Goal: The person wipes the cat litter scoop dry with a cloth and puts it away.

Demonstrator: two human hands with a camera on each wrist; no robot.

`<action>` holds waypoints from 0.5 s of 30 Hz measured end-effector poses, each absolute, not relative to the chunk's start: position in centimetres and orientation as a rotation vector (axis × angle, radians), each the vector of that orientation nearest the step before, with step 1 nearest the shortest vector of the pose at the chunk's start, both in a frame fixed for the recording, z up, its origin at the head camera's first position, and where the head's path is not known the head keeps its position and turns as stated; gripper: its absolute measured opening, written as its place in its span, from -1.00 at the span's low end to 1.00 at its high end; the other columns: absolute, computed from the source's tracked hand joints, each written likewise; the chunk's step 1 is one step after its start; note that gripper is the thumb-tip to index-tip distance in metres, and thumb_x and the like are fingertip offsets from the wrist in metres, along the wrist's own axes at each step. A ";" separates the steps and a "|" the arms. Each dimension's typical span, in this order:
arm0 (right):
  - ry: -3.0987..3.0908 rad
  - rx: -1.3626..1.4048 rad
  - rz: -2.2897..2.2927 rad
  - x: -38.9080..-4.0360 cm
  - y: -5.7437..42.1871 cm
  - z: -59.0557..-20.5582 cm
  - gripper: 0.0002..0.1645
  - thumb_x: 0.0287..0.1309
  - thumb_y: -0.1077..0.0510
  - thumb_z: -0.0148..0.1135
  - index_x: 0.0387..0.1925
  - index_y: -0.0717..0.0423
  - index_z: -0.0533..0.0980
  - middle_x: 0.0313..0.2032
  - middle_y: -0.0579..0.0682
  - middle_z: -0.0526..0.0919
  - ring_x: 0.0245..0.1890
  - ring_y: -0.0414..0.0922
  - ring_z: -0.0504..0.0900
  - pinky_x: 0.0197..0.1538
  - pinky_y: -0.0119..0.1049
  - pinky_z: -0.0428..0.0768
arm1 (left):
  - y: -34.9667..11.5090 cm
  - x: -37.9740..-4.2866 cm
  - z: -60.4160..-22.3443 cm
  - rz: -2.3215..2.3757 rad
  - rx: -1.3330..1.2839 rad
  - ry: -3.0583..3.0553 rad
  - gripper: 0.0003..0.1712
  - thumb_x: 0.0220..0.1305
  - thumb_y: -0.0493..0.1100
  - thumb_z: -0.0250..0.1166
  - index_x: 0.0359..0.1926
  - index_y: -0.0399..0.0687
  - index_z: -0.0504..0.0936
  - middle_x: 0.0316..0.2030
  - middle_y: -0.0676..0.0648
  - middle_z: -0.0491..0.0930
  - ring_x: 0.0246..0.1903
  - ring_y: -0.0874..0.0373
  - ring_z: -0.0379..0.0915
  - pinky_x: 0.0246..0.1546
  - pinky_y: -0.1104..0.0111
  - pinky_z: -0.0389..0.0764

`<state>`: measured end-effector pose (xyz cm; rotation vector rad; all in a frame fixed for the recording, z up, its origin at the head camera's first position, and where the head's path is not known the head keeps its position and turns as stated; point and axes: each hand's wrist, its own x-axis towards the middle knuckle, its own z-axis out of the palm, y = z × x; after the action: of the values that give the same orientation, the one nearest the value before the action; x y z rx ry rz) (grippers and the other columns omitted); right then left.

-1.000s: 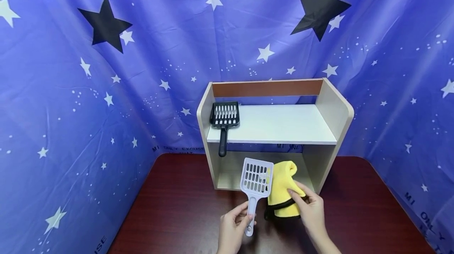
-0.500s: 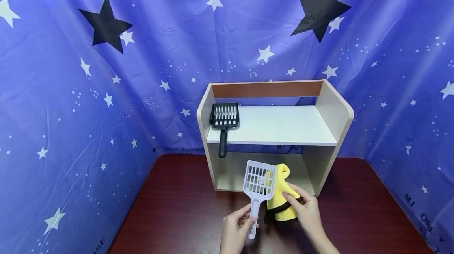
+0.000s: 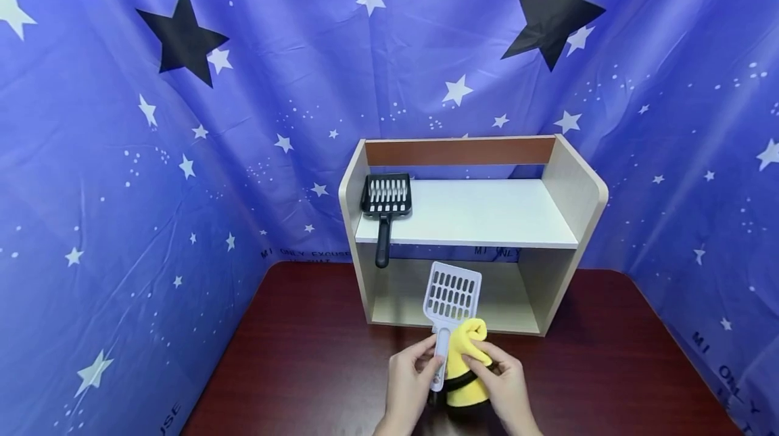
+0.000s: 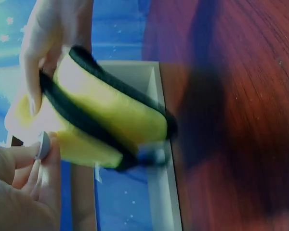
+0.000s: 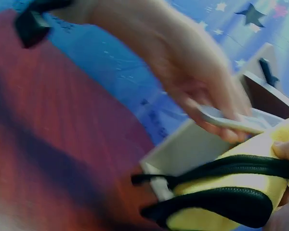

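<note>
My left hand (image 3: 406, 382) pinches the handle of a pale lavender litter scoop (image 3: 447, 320), its slotted head pointing up and away from me. Between the thumb and fingers of my right hand (image 3: 504, 382) is a folded yellow cloth (image 3: 467, 393) with black edging. The cloth sits right beside the scoop's handle and overlaps the lower right corner of its head in the head view. In the left wrist view the cloth (image 4: 111, 108) hangs in loose folds, and the scoop's handle end (image 4: 43, 145) shows between my fingertips. The right wrist view shows the scoop handle (image 5: 216, 118) edge-on.
A two-tier shelf unit (image 3: 481, 214) stands behind my hands on the dark red table (image 3: 292, 355). On its upper board, at the left, lies a black slotted scoop (image 3: 383, 236), its handle jutting over the front edge. A blue star-patterned curtain (image 3: 292, 71) surrounds the table.
My right hand has carried the cloth left and down, from behind the scoop's head to beside its handle. The scoop has shifted slightly right and up, and my hands are closer together.
</note>
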<state>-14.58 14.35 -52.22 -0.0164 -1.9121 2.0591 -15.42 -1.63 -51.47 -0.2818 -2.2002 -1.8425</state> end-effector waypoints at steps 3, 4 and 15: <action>-1.919 -0.025 2.058 -14.5 14.3 -52.4 -0.68 -0.01 0.40 0.33 -0.13 0.34 0.59 -0.32 -0.20 0.71 -0.45 -0.22 0.68 -0.50 -0.26 0.70 | -1.4 -15.9 -50.8 -1.850 -0.274 -2.228 -0.62 0.01 -0.38 0.38 -0.06 -0.25 0.65 -0.38 -0.11 0.72 -0.51 0.34 0.60 -0.51 0.53 0.66; -1.914 -0.037 2.053 -14.6 14.4 -52.3 -0.67 -0.01 0.39 0.33 -0.12 0.33 0.59 -0.32 -0.19 0.72 -0.45 -0.22 0.68 -0.50 -0.27 0.70 | -1.5 -16.1 -50.4 -1.883 -0.265 -2.217 -0.61 0.02 -0.39 0.38 -0.05 -0.25 0.65 -0.38 -0.13 0.72 -0.51 0.32 0.61 -0.51 0.52 0.66; -1.990 -0.139 2.034 -14.1 19.0 -51.2 -0.60 0.05 0.33 0.31 -0.03 0.35 0.53 -0.35 -0.19 0.71 -0.51 -0.20 0.67 -0.57 -0.22 0.68 | -3.3 -16.8 -46.4 -1.994 -0.339 -2.234 -0.60 0.11 -0.33 0.34 0.03 -0.18 0.61 -0.32 -0.16 0.71 -0.52 0.20 0.66 -0.53 0.48 0.66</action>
<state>-14.12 18.98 -51.21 -0.1395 -1.9896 2.0337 -16.76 -3.33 -46.39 -0.3387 -2.2344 -1.9937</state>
